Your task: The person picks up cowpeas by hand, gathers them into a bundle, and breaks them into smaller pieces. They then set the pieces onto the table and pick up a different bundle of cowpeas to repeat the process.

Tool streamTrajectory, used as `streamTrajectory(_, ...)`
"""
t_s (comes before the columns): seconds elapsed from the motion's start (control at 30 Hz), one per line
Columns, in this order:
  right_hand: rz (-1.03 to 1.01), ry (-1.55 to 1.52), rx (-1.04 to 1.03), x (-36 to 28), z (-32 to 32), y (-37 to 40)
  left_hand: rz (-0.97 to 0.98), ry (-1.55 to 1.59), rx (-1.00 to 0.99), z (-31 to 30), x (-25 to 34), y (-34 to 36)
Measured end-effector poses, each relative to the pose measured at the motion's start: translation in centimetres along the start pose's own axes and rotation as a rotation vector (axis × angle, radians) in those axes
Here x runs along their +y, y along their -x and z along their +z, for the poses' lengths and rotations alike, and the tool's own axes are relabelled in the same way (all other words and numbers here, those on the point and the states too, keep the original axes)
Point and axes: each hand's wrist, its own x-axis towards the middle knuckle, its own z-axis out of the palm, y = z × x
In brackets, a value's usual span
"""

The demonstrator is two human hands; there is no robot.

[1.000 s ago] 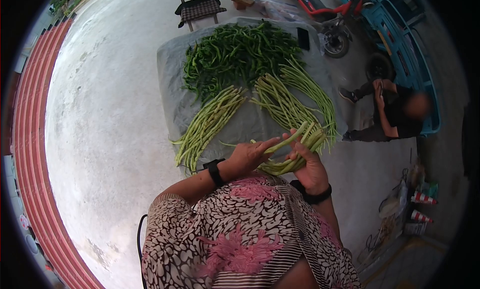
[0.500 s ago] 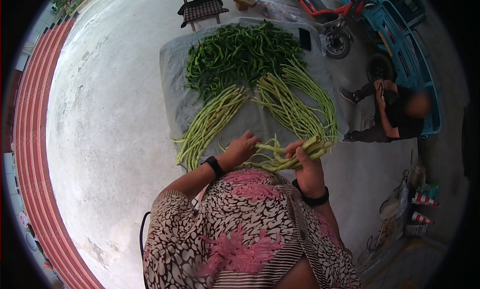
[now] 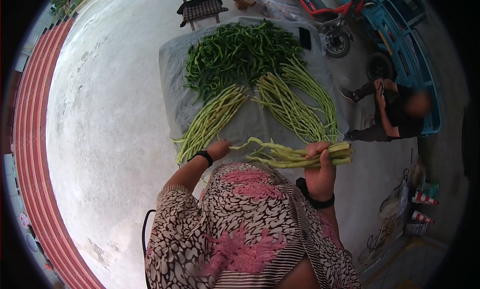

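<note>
In my right hand (image 3: 321, 171) is a bundle of long beans (image 3: 285, 158), gripped near one end with the thumb on top. The bundle lies sideways above my lap, its loose ends pointing left. My left hand (image 3: 218, 149) is closed at the tip of one bean that stretches out from the bundle. Just beyond that hand lies a pile of yellowish-green long beans (image 3: 212, 120). Two more piles of long beans, a middle one (image 3: 289, 106) and a greener one (image 3: 320, 95), rest to the right on the grey sheet (image 3: 174, 74).
A heap of green chili peppers (image 3: 240, 51) covers the sheet's far part, with a black phone (image 3: 305, 38) at its right. A chair (image 3: 201, 9) stands beyond. Rightward are a seated person (image 3: 400, 111), a red scooter (image 3: 320, 11) and a blue vehicle (image 3: 400, 39).
My left hand has moved left and slightly down, drawing a bean's end out from the bundle. My right hand has shifted right with the bundle, and the hands are now farther apart.
</note>
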Motion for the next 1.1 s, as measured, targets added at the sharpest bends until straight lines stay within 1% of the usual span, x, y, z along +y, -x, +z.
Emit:
streamTrajectory(0.13, -0.026, -0.093, -0.027, -0.7, 0.1, 0.0, -0.219, -0.164, -0.063, 1.8, -5.3, -0.7)
streamTrajectory(0.2, -0.028, -0.098, -0.036, -0.8, 0.1, -0.1, -0.248, -0.133, 0.054, 1.6, -6.1, -1.0)
streamTrajectory(0.27, -0.020, -0.072, -0.039, -0.7, 0.0, -0.1, -0.283, -0.090, 0.157, 1.0, -6.1, -1.4)
streamTrajectory(0.33, 0.004, -0.048, -0.047, -0.4, -0.3, -0.1, -0.325, -0.032, 0.245, -0.8, -4.1, -1.6)
streamTrajectory(0.43, 0.043, -0.034, -0.054, -0.4, 0.0, -0.2, -0.354, 0.026, 0.197, -1.2, -3.2, -2.6)
streamTrajectory(0.53, 0.064, -0.024, -0.057, -0.5, 0.3, -0.3, -0.329, 0.004, 0.215, 0.4, -4.1, -3.7)
streamTrajectory(0.63, 0.062, -0.018, -0.047, -0.5, 0.3, -0.3, -0.298, 0.113, 0.253, 0.5, -4.7, -4.7)
streamTrajectory(0.67, 0.060, -0.019, -0.041, -0.4, 0.2, -0.3, -0.327, 0.119, 0.302, 0.6, -4.8, -4.8)
streamTrajectory(0.73, 0.042, 0.011, -0.010, -0.3, -0.1, -0.2, -0.384, 0.129, 0.396, -2.7, -1.3, -2.8)
streamTrajectory(0.83, -0.023, 0.121, -0.016, -0.1, -0.3, -0.4, -0.386, 0.210, 0.551, -5.0, 0.6, -1.6)
streamTrajectory(0.87, -0.052, 0.168, -0.027, 0.0, -0.3, -0.6, -0.315, 0.198, 0.560, -4.4, -0.4, -2.3)
streamTrajectory(0.9, -0.042, 0.147, -0.041, 0.0, -0.3, -0.6, -0.245, 0.187, 0.568, -3.4, -2.1, -3.4)
streamTrajectory(0.93, -0.033, 0.125, -0.055, -0.1, -0.3, -0.6, -0.174, 0.174, 0.577, -3.5, -2.2, -3.5)
streamTrajectory(0.97, -0.025, 0.104, -0.068, -0.1, -0.3, -0.6, -0.179, 0.248, 0.571, -3.3, -2.1, -3.7)
streamTrajectory(1.03, 0.048, 0.014, -0.096, 0.0, -0.4, -0.6, -0.189, 0.398, 0.556, -5.7, 2.5, -2.7)
streamTrajectory(1.07, 0.084, -0.030, -0.109, 0.0, -0.5, -0.6, -0.144, 0.498, 0.531, -7.0, 5.0, -1.9)
streamTrajectory(1.1, 0.135, -0.066, -0.065, 0.1, -0.5, -0.7, -0.098, 0.598, 0.505, -8.3, 7.7, -1.0)
